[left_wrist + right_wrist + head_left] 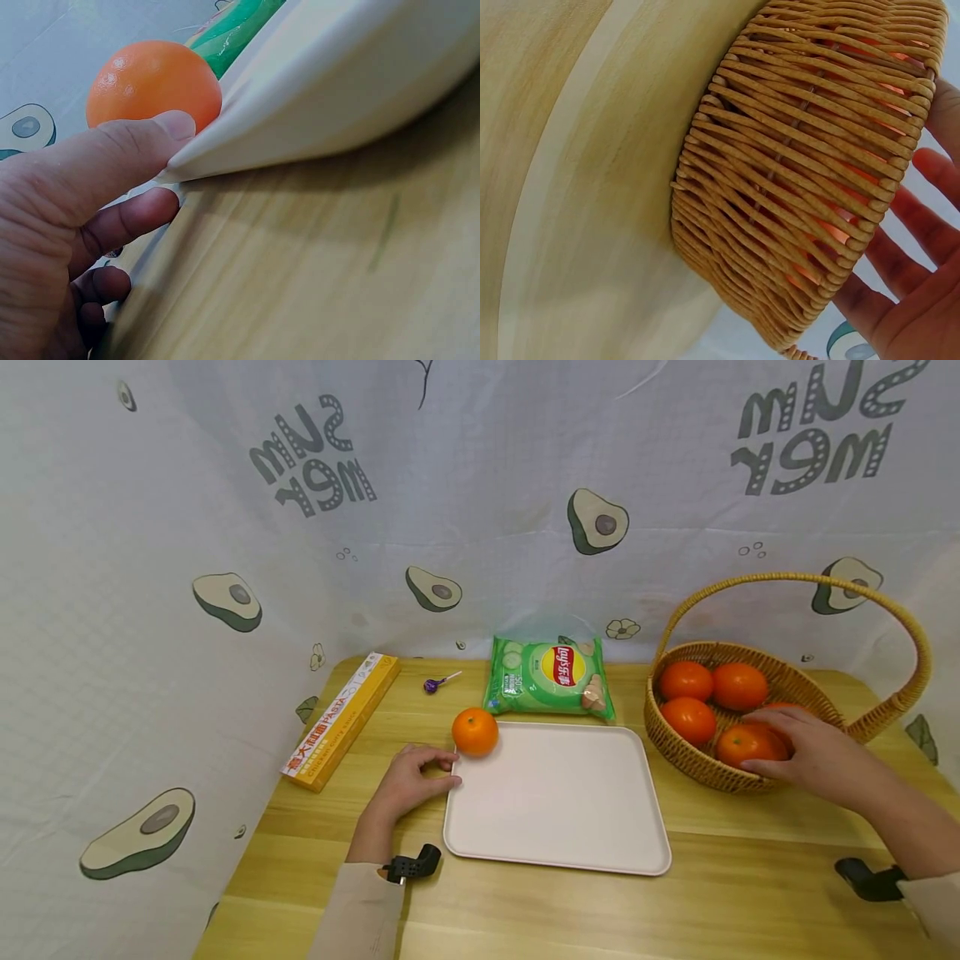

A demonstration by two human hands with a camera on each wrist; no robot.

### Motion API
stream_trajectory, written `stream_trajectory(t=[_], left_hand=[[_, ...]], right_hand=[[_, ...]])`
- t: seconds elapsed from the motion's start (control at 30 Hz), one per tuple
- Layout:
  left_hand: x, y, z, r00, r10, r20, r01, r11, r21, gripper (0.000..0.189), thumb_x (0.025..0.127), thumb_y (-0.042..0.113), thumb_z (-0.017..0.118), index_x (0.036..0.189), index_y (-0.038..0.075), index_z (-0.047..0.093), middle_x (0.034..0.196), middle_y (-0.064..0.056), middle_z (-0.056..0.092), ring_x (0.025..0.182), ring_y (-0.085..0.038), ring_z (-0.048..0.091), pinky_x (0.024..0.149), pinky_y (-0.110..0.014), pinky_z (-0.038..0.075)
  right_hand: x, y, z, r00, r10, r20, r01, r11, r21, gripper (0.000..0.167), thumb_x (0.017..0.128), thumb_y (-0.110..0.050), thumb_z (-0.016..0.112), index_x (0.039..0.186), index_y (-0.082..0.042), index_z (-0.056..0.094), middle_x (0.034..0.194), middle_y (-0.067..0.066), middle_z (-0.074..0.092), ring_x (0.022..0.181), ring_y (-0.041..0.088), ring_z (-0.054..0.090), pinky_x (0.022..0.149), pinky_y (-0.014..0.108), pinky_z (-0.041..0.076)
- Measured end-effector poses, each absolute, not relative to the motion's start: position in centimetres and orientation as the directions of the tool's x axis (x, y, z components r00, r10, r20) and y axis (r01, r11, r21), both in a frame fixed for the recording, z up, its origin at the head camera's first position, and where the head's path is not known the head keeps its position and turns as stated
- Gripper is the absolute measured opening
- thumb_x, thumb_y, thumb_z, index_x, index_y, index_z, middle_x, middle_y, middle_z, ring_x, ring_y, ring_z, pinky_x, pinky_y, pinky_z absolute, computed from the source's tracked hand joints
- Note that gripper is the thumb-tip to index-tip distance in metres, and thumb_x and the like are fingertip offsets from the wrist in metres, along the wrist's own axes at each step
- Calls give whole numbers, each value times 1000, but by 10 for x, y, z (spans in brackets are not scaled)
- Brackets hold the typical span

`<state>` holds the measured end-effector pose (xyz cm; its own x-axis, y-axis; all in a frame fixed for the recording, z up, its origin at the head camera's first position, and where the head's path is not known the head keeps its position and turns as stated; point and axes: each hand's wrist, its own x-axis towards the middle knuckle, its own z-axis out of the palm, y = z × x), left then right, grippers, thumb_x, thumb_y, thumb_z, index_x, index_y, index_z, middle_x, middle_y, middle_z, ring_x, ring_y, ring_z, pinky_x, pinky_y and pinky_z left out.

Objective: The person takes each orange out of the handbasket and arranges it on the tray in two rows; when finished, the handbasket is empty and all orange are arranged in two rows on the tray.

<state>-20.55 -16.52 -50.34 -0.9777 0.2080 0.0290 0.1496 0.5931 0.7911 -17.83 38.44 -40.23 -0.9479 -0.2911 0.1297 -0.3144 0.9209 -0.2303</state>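
Note:
A white rectangular tray [555,802] lies on the table, with an orange [475,732] on its far left corner. My left hand [411,781] holds the tray's left edge, its thumb on the rim and its curled index finger below, as the left wrist view shows. At the right, a wicker basket [678,745] contains several oranges. My right hand [821,756] reaches into it, thumb and fingers around the near orange [744,742]. Another orange [787,710] is partly covered by this hand. The basket's woven wall hides the fingertips in the right wrist view.
Behind the tray lies a green bag of chips [547,677]. A purple lollipop [432,686] lies left of it, and a yellow pasta box [345,722] runs along the table's left edge. The basket's tall handle [795,577] arches above the fruit. A printed curtain hangs behind.

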Motion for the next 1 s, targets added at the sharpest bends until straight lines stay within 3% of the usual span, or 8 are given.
stream_trajectory(t=[0.4, 1.0], left_hand=[[-206, -166, -505, -976, 215, 34, 158, 596, 787, 28, 80, 35, 87, 106, 29, 78, 92, 14, 72, 94, -13, 52, 85, -33, 40], [-207, -166, -506, -978, 208, 28, 149, 596, 789, 27, 81, 34, 86, 106, 30, 78, 93, 14, 71, 98, -13, 52, 88, -34, 41]], right_hand=[[-184, 383, -406, -940, -315, 132, -337, 917, -213, 61, 71, -24, 93, 120, 0, 66, 118, 30, 61, 103, 48, 60, 82, 63, 49], [-187, 386, -408, -941, -326, 94, -338, 919, -203, 58, 73, -24, 92, 117, 4, 67, 115, 30, 63, 101, 47, 62, 82, 61, 51]])
